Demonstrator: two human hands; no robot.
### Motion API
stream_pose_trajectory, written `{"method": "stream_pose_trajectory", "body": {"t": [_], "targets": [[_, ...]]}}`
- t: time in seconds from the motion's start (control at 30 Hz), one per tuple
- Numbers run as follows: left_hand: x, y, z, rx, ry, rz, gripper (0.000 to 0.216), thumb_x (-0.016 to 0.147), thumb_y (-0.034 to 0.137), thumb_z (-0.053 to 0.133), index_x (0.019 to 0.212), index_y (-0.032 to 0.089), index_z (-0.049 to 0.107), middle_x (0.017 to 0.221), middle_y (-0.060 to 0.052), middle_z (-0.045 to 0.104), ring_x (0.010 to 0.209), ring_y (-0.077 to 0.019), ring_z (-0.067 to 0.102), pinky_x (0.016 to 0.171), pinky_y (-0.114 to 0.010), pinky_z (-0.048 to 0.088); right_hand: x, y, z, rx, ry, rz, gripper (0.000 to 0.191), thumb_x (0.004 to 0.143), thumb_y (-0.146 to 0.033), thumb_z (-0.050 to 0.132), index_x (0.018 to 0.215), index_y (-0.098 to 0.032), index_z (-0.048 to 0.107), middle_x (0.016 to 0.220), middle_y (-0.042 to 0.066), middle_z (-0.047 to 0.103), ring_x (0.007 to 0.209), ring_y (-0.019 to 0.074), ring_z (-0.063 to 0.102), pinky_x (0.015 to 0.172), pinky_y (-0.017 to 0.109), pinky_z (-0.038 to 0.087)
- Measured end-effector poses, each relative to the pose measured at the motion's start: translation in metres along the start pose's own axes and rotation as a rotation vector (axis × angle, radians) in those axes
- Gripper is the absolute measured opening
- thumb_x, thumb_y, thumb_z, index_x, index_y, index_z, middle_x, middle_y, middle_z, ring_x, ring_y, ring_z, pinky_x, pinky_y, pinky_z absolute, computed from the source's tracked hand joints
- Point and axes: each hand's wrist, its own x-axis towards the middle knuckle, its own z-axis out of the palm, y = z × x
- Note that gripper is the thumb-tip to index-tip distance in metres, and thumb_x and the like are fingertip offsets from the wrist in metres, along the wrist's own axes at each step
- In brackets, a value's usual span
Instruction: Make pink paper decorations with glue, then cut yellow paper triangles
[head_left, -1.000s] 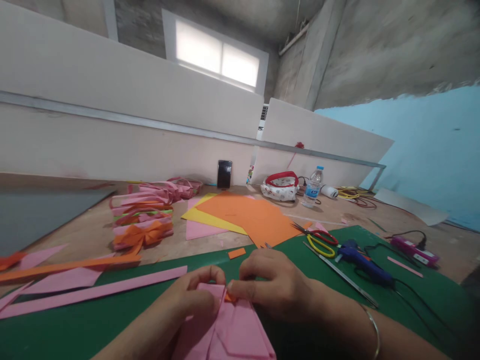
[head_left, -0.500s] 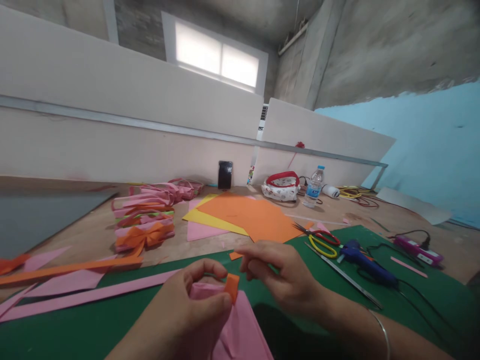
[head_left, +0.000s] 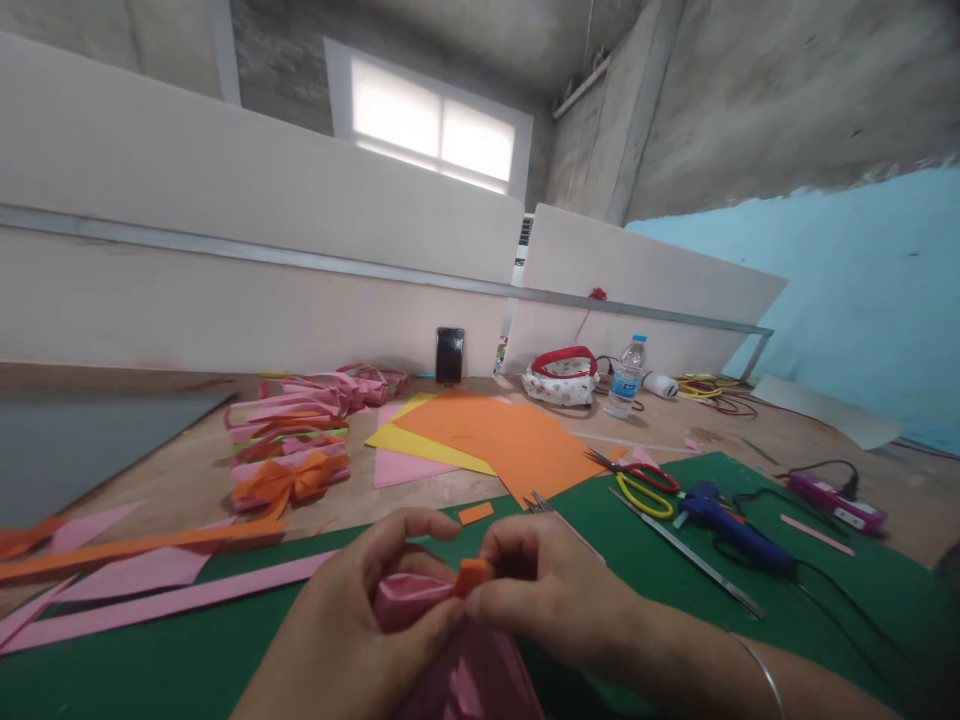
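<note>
Head view, nearest at the bottom centre: the left hand (head_left: 352,620) has thumb and fingers closed on a gathered pink paper (head_left: 409,598), which spreads out below toward the bottom edge. Touching it on the right, the right hand (head_left: 555,600) pinches a small orange band (head_left: 472,577) against the pinched middle of the pink piece. Judging from this, the gathering is done and the band is in place at the waist. Whether it goes all the way round or is fixed cannot be told.

Both hands are above a green cutting mat (head_left: 150,660). Just beyond them lies an orange scrap (head_left: 475,513). To the right on the mat are a metal ruler (head_left: 690,565), a blue glue gun (head_left: 720,520) and yellow-handled scissors (head_left: 641,485). At left centre sits a pile of bows (head_left: 289,450), and orange sheets (head_left: 495,435) lie mid-frame. Farthest back, a phone (head_left: 449,354) and a water bottle (head_left: 627,376) stand by the partition.
</note>
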Motion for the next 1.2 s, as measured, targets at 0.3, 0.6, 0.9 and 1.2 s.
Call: {"method": "stream_pose_trajectory", "body": {"t": [0.3, 0.6, 0.9, 1.2], "targets": [[-0.006, 0.002, 0.002, -0.047, 0.055, 0.082, 0.025, 0.065, 0.028, 0.065, 0.088, 0.026, 0.057, 0.066, 0.005, 0.072, 0.063, -0.0193, 0.070, 0.061, -0.026, 0.055, -0.005, -0.003, -0.004, -0.041, 0.001, -0.059, 0.013, 0.062, -0.013, 0.065, 0.055, -0.014, 0.055, 0.048, -0.007, 0.045, 0.046, 0.0053, 0.037, 0.042, 0.017, 0.025], [-0.004, 0.004, 0.002, -0.025, 0.057, 0.020, 0.026, 0.062, 0.030, 0.067, 0.087, 0.026, 0.059, 0.069, 0.008, 0.073, 0.059, -0.0155, 0.067, 0.059, -0.022, 0.051, -0.003, -0.004, -0.005, -0.135, 0.015, -0.135, 0.013, 0.064, -0.011, 0.065, 0.057, -0.015, 0.053, 0.051, -0.007, 0.046, 0.050, 0.0059, 0.040, 0.046, 0.017, 0.029], [0.011, -0.017, -0.002, -0.211, -0.052, -0.151, 0.033, 0.064, 0.046, 0.071, 0.073, 0.021, 0.051, 0.050, 0.007, 0.056, 0.047, -0.0120, 0.052, 0.049, -0.021, 0.032, 0.010, 0.009, -0.012, 0.146, -0.095, -0.193, 0.030, 0.081, -0.039, 0.057, 0.065, -0.014, 0.054, 0.057, -0.003, 0.050, 0.053, 0.0081, 0.047, 0.052, 0.021, 0.038], [0.013, -0.020, -0.005, -0.255, -0.088, -0.124, 0.040, 0.059, 0.042, 0.077, 0.084, 0.021, 0.054, 0.060, 0.005, 0.065, 0.053, -0.0122, 0.057, 0.053, -0.022, 0.038, 0.008, 0.017, -0.003, -0.059, 0.065, -0.496, 0.020, 0.071, -0.007, 0.059, 0.089, -0.014, 0.065, 0.073, -0.001, 0.063, 0.065, 0.0098, 0.055, 0.062, 0.021, 0.044]]}}
